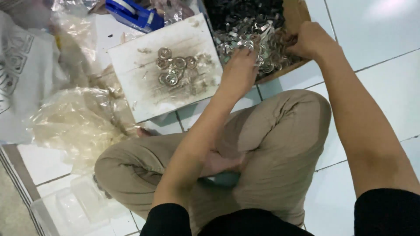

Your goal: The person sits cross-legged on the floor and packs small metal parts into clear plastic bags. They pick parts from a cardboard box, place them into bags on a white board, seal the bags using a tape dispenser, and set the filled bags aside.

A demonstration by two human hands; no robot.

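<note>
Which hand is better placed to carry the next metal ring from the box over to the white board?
Probably the left hand: it rests at the cardboard box's near edge on the metal rings, right beside the white board. The right hand reaches in farther away.

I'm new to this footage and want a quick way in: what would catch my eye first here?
Both hands, the left hand and the right hand, reach into a cardboard box of shiny metal parts at top centre. Left of it lies a stained white board bearing a small cluster of round metal rings. Crumpled clear plastic bags pile up at the left, beside the person's crossed legs on the tiled floor.
</note>
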